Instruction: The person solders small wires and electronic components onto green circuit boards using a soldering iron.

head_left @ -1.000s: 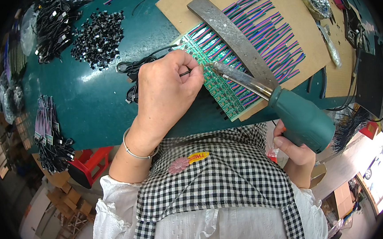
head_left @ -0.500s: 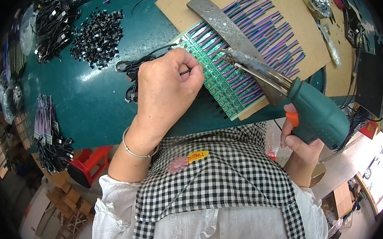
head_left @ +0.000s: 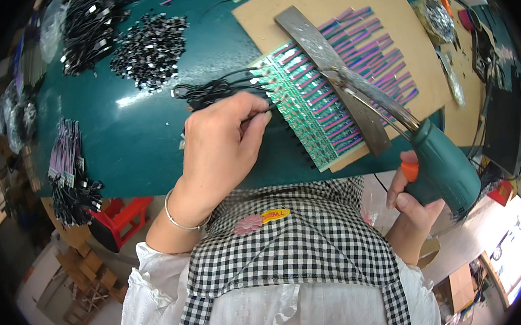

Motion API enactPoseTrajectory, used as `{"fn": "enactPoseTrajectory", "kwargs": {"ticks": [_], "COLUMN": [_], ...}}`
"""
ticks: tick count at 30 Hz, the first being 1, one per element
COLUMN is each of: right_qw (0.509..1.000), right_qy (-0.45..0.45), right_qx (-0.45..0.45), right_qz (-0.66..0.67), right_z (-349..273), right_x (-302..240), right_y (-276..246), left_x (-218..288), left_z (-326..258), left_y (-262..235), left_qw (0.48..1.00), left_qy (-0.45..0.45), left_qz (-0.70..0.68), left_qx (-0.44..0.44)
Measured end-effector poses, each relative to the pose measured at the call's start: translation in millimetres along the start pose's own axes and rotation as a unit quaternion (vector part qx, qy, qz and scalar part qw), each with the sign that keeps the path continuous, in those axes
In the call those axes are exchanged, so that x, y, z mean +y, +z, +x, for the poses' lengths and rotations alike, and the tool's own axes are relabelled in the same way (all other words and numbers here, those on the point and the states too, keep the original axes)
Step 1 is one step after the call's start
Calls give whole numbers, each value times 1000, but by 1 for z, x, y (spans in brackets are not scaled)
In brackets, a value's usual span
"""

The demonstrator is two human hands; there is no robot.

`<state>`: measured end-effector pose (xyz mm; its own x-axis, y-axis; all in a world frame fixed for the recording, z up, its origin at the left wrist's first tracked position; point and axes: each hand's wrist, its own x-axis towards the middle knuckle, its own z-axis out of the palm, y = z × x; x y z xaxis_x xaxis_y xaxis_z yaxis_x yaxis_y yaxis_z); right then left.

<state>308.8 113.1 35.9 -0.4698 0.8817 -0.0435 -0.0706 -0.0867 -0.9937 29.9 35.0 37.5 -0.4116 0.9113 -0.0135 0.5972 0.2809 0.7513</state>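
Circuit boards (head_left: 306, 123) lie mid-scene on the table (head_left: 133, 153), partly beneath a metal bar (head_left: 308, 38), the left hand (head_left: 220, 144) pinching a black cable (head_left: 272, 107) beside their left edge, while the right hand (head_left: 417, 206), gripping a soldering gun (head_left: 444, 158), has drawn its tip rightward over the bar, apparently leaving that joint unheated.

The left-hand grip (head_left: 223, 147) is pinching a black cable (head_left: 273, 107) beside the green circuit board (head_left: 298, 117); the right-hand grip (head_left: 419, 203) is holding a soldering gun (head_left: 445, 164) whose tip is overlapping a metal bar (head_left: 319, 46).

Red lettering (head_left: 281, 213) marks a yellow patch (head_left: 269, 217) on the checked apron (head_left: 303, 250).
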Motion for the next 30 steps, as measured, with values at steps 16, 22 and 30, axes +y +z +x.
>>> {"fn": "enactPoseTrajectory", "kwargs": {"ticks": [16, 22, 30], "right_qw": [999, 999, 999], "right_qy": [-5, 16, 30], "right_qx": [-47, -21, -12], "right_qz": [-23, -20, -20], "right_z": [1, -4, -6], "right_x": [-6, -10, -13], "right_y": [-5, 1, 0], "left_x": [-165, -198, -212], "left_z": [68, 104, 120], "left_y": [-160, -161, -180], "left_qw": [876, 806, 815], "left_qy": [-6, 44, 95], "left_qz": [396, 531, 523], "left_qx": [276, 256, 230]}}
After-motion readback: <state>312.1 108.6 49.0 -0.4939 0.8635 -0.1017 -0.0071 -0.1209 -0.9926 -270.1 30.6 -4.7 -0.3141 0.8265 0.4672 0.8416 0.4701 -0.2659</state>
